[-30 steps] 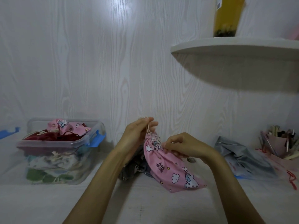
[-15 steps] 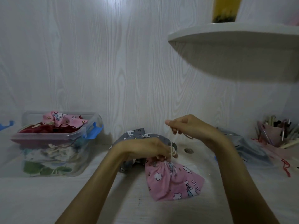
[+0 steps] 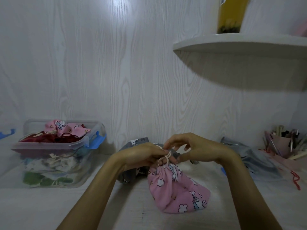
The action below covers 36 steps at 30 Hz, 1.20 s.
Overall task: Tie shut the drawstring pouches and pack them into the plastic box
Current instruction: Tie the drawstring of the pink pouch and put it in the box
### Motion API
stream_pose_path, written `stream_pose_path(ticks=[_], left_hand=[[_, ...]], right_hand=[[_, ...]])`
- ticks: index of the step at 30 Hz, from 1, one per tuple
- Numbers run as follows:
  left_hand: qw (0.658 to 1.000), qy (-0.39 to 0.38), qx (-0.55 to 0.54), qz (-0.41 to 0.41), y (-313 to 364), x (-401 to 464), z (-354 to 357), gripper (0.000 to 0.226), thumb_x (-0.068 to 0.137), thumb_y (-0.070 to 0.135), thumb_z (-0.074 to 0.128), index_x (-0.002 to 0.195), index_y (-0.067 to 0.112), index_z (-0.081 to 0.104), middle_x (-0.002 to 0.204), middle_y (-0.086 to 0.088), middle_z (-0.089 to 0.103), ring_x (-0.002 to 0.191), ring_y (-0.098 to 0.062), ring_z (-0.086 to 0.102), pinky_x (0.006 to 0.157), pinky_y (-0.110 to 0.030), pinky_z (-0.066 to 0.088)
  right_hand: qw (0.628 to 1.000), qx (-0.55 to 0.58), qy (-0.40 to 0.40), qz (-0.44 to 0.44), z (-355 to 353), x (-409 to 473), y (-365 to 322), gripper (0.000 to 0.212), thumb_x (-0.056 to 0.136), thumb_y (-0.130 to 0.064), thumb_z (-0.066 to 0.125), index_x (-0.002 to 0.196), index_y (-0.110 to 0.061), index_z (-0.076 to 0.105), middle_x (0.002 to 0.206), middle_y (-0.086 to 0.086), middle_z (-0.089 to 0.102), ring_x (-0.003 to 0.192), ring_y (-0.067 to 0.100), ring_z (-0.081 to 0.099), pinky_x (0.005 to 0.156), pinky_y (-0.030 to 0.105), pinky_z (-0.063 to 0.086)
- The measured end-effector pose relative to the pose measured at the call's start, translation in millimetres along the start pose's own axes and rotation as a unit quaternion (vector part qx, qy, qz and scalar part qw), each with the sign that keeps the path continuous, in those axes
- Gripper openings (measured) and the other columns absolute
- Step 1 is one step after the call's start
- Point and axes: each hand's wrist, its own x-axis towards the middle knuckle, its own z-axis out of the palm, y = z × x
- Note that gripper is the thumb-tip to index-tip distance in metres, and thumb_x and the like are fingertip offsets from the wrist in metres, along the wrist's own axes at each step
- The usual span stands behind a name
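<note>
A pink unicorn-print drawstring pouch (image 3: 176, 191) stands on the white table with its neck gathered. My left hand (image 3: 146, 155) grips the gathered neck and the cream drawstring (image 3: 166, 156). My right hand (image 3: 196, 146) hovers just above and right of it, its fingertips pinching the cord at the knot. A grey printed pouch (image 3: 131, 175) lies behind, partly hidden by my left hand. The clear plastic box (image 3: 54, 163) with blue latches stands at the left, filled with several pouches, a pink one (image 3: 69, 128) and a dark red one on top.
A grey fabric bag (image 3: 254, 156) lies to the right. A pink holder with pens and sticks (image 3: 282, 143) stands at the far right, with red cord (image 3: 295, 180) beside it. A white shelf (image 3: 240, 45) with a yellow bottle (image 3: 230, 14) hangs above right.
The pouch came down from mid-air onto the table. My right hand pulled the cord up and right, then returned to the neck, where both hands now work the cord.
</note>
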Motion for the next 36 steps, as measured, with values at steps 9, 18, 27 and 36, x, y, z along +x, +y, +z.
stream_pose_path(ticks=[9, 18, 27, 36], left_hand=[[0.996, 0.086, -0.035, 0.0, -4, -6, -16, 0.021, 0.091, 0.026, 0.059, 0.082, 0.018, 0.077, 0.077, 0.0, 0.066, 0.069, -0.003, 0.06, 0.07, -0.014, 0.051], [0.968, 0.175, -0.175, 0.034, -1, -3, -15, 0.015, 0.076, 0.016, 0.074, 0.091, 0.014, 0.076, 0.087, -0.003, 0.075, 0.076, -0.006, 0.068, 0.066, -0.013, 0.054], [0.969, 0.182, -0.134, 0.098, 1, -8, -11, 0.011, 0.077, 0.004, 0.07, 0.077, 0.013, 0.076, 0.083, -0.007, 0.073, 0.077, -0.012, 0.069, 0.074, -0.018, 0.055], [0.964, 0.227, 0.001, 0.141, 2, -12, -12, 0.014, 0.071, -0.001, 0.076, 0.077, 0.011, 0.075, 0.074, -0.009, 0.075, 0.072, -0.016, 0.071, 0.073, -0.022, 0.055]], right_hand=[[0.997, -0.019, 0.068, 0.019, -6, -6, 6, 0.012, 0.085, -0.034, 0.067, 0.088, -0.028, 0.076, 0.086, -0.009, 0.072, 0.079, 0.007, 0.061, 0.07, 0.019, 0.043], [0.995, 0.043, -0.092, -0.002, -10, -19, -19, 0.033, 0.085, -0.048, 0.053, 0.082, -0.021, 0.073, 0.078, -0.005, 0.068, 0.07, 0.004, 0.057, 0.069, 0.017, 0.041], [0.998, 0.016, 0.066, 0.015, -2, -3, -16, 0.022, 0.093, -0.027, 0.056, 0.113, -0.034, 0.062, 0.098, -0.006, 0.065, 0.078, 0.008, 0.064, 0.071, 0.029, 0.054], [0.993, 0.087, 0.084, 0.014, 10, 7, -11, 0.014, 0.081, -0.027, 0.072, 0.094, -0.022, 0.075, 0.076, -0.006, 0.064, 0.063, 0.006, 0.055, 0.069, 0.028, 0.046]])
